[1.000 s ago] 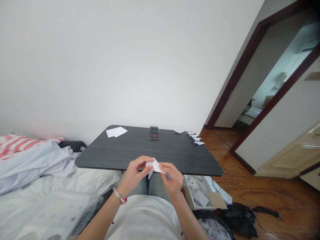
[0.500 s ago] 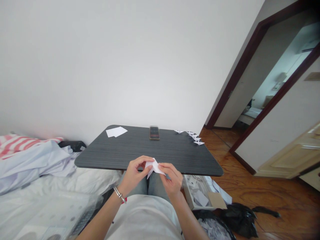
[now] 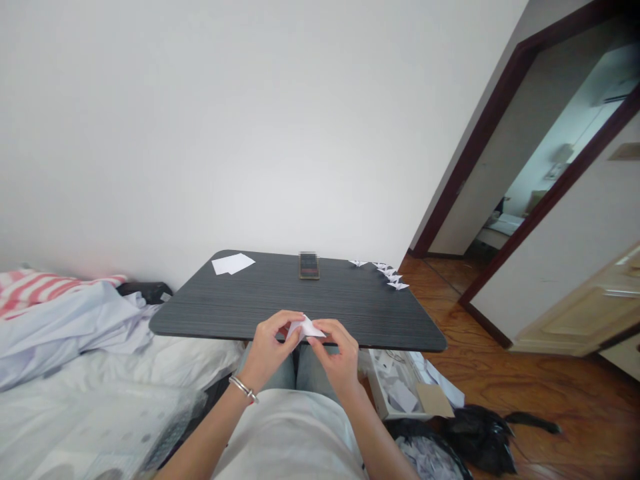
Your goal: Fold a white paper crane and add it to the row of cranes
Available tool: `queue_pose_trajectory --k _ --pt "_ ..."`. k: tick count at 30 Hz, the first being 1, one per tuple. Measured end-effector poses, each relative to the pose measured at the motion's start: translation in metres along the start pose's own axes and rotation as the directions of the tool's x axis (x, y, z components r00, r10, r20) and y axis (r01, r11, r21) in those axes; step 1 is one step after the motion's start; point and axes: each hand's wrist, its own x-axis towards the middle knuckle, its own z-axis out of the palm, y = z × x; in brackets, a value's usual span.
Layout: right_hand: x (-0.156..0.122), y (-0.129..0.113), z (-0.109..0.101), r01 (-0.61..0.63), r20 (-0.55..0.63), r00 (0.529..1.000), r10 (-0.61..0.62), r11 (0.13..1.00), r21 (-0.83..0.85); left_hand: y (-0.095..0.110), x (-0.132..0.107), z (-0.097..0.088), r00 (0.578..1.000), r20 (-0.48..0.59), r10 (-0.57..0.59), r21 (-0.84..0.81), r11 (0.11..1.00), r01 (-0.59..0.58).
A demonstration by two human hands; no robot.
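A small piece of folded white paper (image 3: 306,328) is held between both hands, just over the near edge of the dark table (image 3: 280,300). My left hand (image 3: 273,343) pinches its left side between thumb and fingers; a silver bracelet circles that wrist. On the other side, my right hand (image 3: 339,350) grips the pointed right end with thumb and forefinger. Fingers cover part of the folds. Several folded paper cranes (image 3: 390,275) stand in a row at the table's right rear. Flat white paper sheets (image 3: 233,263) lie at the left rear.
A phone (image 3: 309,265) lies at the table's back edge, near the wall. To the left is a bed with clothes (image 3: 75,320). An open box (image 3: 395,390) and black plastic bags (image 3: 477,437) are on the wooden floor at right.
Both hands have shifted slightly with the folded paper. The paper's lower flap, pointing down before, is no longer visible, and my right thumb now sits below the right point.
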Motion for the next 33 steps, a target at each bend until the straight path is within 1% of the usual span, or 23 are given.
queue_pose_trajectory --k 4,13,18,21,26,30,33 --pt "0.0010 -0.0016 0.0005 -0.042 -0.033 0.999 0.041 0.999 -0.019 -0.0007 -0.0008 0.0029 1.000 0.000 0.008 -0.006 1.000 -0.008" --pt "0.0018 -0.0007 -0.0012 -0.099 -0.009 0.995 0.099 0.995 0.002 -0.0008 -0.0017 0.0037 0.998 0.009 -0.057 -0.026 0.998 0.057" --pt "0.0021 -0.0008 -0.0030 -0.129 0.020 0.992 0.128 0.991 0.022 -0.0010 -0.0006 0.0026 0.994 0.068 -0.081 -0.050 0.995 0.085" --pt "0.0019 -0.0010 -0.0029 -0.105 0.028 0.994 0.104 0.994 0.021 -0.0034 -0.0008 0.0028 0.990 0.098 -0.105 -0.061 0.992 0.111" --pt "0.0002 -0.0014 -0.0014 -0.017 0.038 0.999 0.019 0.998 -0.052 -0.0070 -0.0022 0.0051 0.979 0.100 -0.176 -0.125 0.974 0.188" --pt "-0.0024 0.0000 0.0002 0.048 0.019 0.999 -0.047 0.996 -0.079 -0.0072 -0.0021 0.0079 0.966 0.106 -0.235 -0.266 0.930 0.255" --pt "-0.0048 0.0021 0.0011 0.109 0.009 0.994 -0.108 0.991 -0.077 -0.0073 -0.0012 0.0090 0.952 0.114 -0.283 -0.395 0.867 0.305"
